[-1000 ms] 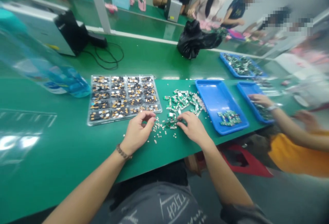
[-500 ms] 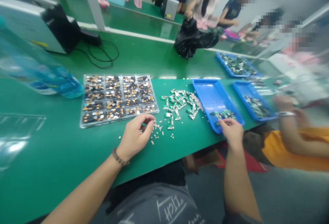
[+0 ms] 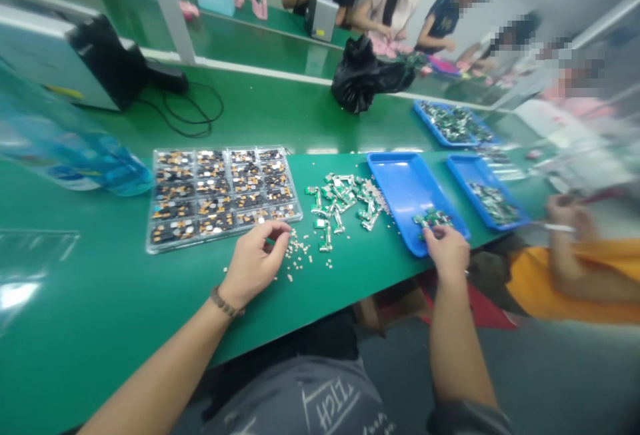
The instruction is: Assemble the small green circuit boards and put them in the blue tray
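Observation:
My left hand (image 3: 257, 258) is closed in a pinch, thumb and index fingertips together, just above small pale pieces (image 3: 299, 248) scattered on the green table. Whatever lies between those fingertips is too small to make out. Beside it stands a clear compartment case (image 3: 224, 235) filled with small black, orange and silver parts. My right hand (image 3: 447, 248) reaches over the near end of a blue tray (image 3: 400, 178), its fingers closed on a small green circuit board at the pile of circuit boards (image 3: 435, 217). Between the case and the tray lies a loose heap of green-and-silver boards (image 3: 337, 198).
Two more blue trays with boards, one far (image 3: 420, 115) and one near (image 3: 463, 172), stand to the right. A black plastic bag (image 3: 355, 82) sits behind. At left are a blue bottle (image 3: 120, 162) and a machine with a cable (image 3: 200, 134). A co-worker's yellow garment (image 3: 565, 282) is close by.
The view has shifted slightly, so the table things appear a little further left. My right fingers are lower, at the boards in the tray. My left hand keeps its pinch. Behind, a person's hand has left the black bag.

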Available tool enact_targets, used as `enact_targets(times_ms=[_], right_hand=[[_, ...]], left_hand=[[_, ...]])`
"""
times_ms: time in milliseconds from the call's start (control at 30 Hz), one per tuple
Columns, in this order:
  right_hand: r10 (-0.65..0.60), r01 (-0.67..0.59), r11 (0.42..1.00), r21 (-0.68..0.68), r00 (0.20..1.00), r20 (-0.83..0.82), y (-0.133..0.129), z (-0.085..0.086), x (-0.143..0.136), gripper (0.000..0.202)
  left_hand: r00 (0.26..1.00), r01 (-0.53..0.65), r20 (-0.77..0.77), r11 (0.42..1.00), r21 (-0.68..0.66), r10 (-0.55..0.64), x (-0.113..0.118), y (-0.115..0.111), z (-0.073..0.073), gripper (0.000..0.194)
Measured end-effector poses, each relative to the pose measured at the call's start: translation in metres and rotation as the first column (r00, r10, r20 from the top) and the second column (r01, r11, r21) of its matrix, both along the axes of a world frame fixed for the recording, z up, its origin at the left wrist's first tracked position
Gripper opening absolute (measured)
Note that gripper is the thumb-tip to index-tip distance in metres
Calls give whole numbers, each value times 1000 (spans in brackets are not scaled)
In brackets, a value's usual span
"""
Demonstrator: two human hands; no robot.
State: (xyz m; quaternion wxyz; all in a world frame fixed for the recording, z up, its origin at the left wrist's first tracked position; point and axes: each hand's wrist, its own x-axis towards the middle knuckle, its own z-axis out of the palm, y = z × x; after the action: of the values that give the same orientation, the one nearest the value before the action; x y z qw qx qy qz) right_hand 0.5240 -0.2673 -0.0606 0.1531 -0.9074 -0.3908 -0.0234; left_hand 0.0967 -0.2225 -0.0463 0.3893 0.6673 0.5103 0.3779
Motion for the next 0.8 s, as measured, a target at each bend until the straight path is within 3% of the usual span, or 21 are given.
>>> enact_targets(times_ms=[133, 333, 800], right_hand=[[2, -3, 997, -83, 1000, -10, 5, -3, 7, 37], [-3, -11, 983, -181, 997, -75, 15, -2, 23, 29], [-84, 86, 995, -51, 995, 47, 3, 4, 8, 26]], left_hand=[[1000, 17, -6, 1000, 14, -17, 1, 0, 2, 17], [1000, 25, -10, 999, 31, -25, 0, -1, 3, 15], [996, 82, -47, 988, 128, -77, 0, -3, 0, 12]])
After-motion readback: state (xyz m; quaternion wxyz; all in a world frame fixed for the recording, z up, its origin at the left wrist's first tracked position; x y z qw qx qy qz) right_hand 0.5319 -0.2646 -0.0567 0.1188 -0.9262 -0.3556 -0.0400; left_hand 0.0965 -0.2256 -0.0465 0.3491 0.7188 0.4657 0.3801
